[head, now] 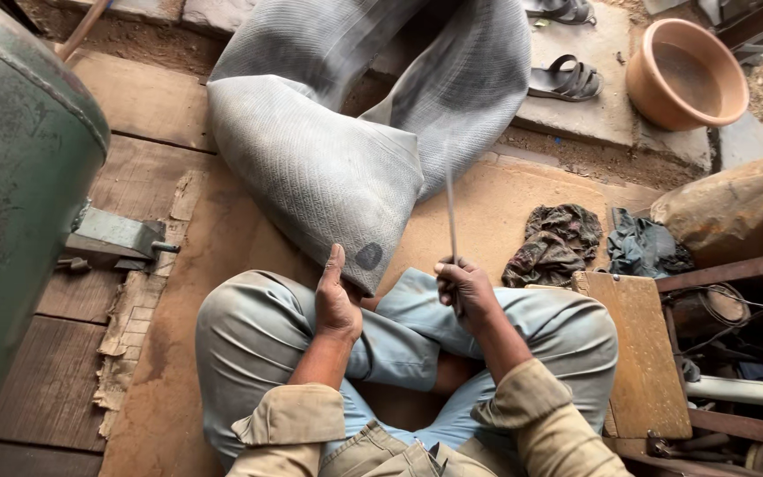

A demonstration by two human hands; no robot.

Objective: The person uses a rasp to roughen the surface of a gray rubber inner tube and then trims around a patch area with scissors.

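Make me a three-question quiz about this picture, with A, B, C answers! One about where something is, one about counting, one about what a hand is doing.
1. Where is the clay-coloured bowl?
A. top right, on the ground
B. on the person's lap
C. on the green tank

2. How many sandals show near the top?
A. none
B. two
C. five

3. What is the right hand doing?
A. lying open and flat
B. gripping a thin rod
C. holding a cup

Answers:
1 A: the bowl sits on the ground beyond the stone slab, far from the lap.
2 B: one sandal lies on the slab and another at the top edge.
3 B: its fingers are closed round the thin rod, which points up, while the left hand presses the grey rubber tube.
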